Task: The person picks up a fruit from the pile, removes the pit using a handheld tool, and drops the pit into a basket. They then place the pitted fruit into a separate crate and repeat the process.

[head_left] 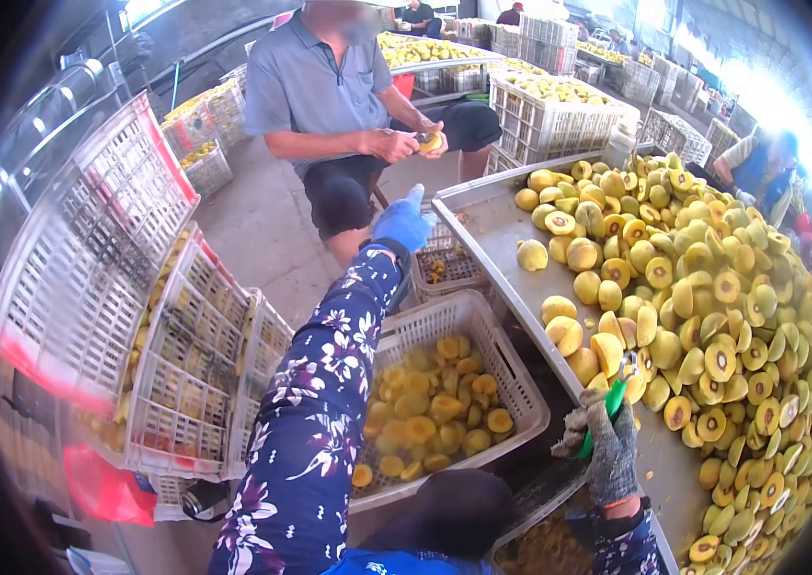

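Note:
My left hand [404,226], in a blue glove, reaches forward with its fingers apart and nothing visible in them. It is above a small crate [444,271] holding bits of fruit. Below my forearm stands a pale plastic crate [532,414] with pitted yellow peach halves [425,402], some smeared by motion. My right hand [609,450], in a grey knit glove, is closed round a green-handled tool [614,398] with a small metal tip. The tip is close to the peach halves [712,316] heaped on the metal table [511,259], many with pits in them.
Across from me a seated person [320,105] holds a peach half [432,142] in their hands. Tilted, stacked crates [90,259] stand at my left. A crate full of peaches [559,115] is behind the table. Another person [760,168] works at the far right.

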The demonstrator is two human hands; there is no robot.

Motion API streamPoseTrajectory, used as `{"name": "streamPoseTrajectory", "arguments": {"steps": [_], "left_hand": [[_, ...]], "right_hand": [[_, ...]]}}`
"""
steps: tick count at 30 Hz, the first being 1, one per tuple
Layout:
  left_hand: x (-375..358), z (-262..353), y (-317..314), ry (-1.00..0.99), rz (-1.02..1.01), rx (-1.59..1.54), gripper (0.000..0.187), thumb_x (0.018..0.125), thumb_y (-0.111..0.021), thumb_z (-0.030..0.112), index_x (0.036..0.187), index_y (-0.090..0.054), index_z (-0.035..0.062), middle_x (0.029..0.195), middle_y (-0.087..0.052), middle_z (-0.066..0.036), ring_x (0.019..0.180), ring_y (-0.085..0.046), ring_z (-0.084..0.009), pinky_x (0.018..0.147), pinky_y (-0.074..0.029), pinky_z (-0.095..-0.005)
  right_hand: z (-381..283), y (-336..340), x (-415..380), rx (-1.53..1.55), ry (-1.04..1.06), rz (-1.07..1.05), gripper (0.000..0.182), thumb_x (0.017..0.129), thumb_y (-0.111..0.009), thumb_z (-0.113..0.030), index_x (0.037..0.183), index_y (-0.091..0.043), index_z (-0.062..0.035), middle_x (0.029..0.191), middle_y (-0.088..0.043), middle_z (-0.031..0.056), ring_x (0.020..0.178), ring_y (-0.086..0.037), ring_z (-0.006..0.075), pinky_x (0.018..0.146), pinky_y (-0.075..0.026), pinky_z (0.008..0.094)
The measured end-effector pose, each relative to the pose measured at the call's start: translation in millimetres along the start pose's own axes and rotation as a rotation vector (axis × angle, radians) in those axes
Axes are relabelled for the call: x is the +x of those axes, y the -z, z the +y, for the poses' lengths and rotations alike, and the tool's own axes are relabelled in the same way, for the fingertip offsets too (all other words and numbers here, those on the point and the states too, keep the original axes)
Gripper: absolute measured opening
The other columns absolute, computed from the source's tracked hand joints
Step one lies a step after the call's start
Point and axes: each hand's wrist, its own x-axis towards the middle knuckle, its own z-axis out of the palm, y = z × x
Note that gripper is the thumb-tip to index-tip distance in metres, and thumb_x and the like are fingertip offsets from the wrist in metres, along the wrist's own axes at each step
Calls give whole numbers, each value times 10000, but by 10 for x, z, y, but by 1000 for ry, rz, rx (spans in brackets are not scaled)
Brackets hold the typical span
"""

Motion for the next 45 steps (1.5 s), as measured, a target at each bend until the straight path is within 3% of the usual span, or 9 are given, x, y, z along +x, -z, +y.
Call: {"name": "streamPoseTrajectory", "arguments": {"steps": [2,4,11,14,24,36,37,39,45], "left_hand": [[22,43,14,-20,47,47,642,809,-601,288,1365,-422,21,1078,-625,-259,989,-629,-348,853,-479,-429],[27,50,-12,3,39,-24,635,811,-622,305,1377,-436,87,834,-666,-189,735,-660,-280,708,-508,-386],[62,-190,-186,-41,43,-18,664,807,-647,295,1385,-416,64,814,-656,-174,699,-645,-250,669,-510,-373],[13,-277,-233,-71,28,-1,658,791,-604,312,1357,-433,24,1000,-655,-238,872,-662,-331,810,-498,-419],[-230,-189,-233,58,-129,-126,673,792,-602,312,1366,-412,16,948,-668,-221,763,-676,-297,739,-516,-410],[-97,-257,-382,-184,155,-72,580,800,-661,271,1288,-500,3,1056,-631,-245,981,-619,-355,855,-485,-391],[-132,-274,-448,-385,207,-36,533,816,-651,217,1290,-510,20,956,-656,-166,816,-643,-252,730,-512,-336],[-526,180,-347,-129,-105,-521,484,849,-638,109,1310,-510,41,770,-549,44,575,-434,-10,489,-372,-170],[-1524,698,-578,-288,-357,-942,507,887,-612,145,1358,-452,49,918,-598,7,655,-509,-47,514,-428,-204]], "right_hand": [[18,23,-17,-8,-24,0,245,944,-535,-167,1135,-437,-47,764,-564,81,578,-573,156,515,-554,313],[19,23,-59,-68,17,33,250,946,-520,-152,1153,-425,-48,765,-563,80,568,-567,152,499,-553,316],[60,30,-101,-72,-19,37,272,953,-531,-228,1156,-435,-74,728,-569,78,496,-533,144,437,-518,309],[72,20,-130,-61,-31,30,290,952,-535,-246,1162,-438,-70,727,-567,73,500,-535,141,443,-521,309],[119,37,-212,-98,-20,18,311,949,-535,-249,1170,-445,-48,742,-569,69,528,-555,152,464,-533,306],[-26,-168,-107,-116,-209,77,290,913,-609,-297,1097,-501,-100,705,-505,8,486,-476,89,432,-463,268],[-43,-171,-110,-29,-180,5,276,920,-598,-294,1077,-512,-84,715,-509,9,504,-481,87,450,-472,273],[-157,-259,-120,-66,-187,53,284,934,-580,-263,1105,-523,-43,780,-551,21,559,-525,89,496,-477,246],[57,-201,150,1,90,13,269,945,-562,-225,1110,-518,-17,860,-603,54,660,-595,123,583,-512,261]]}}
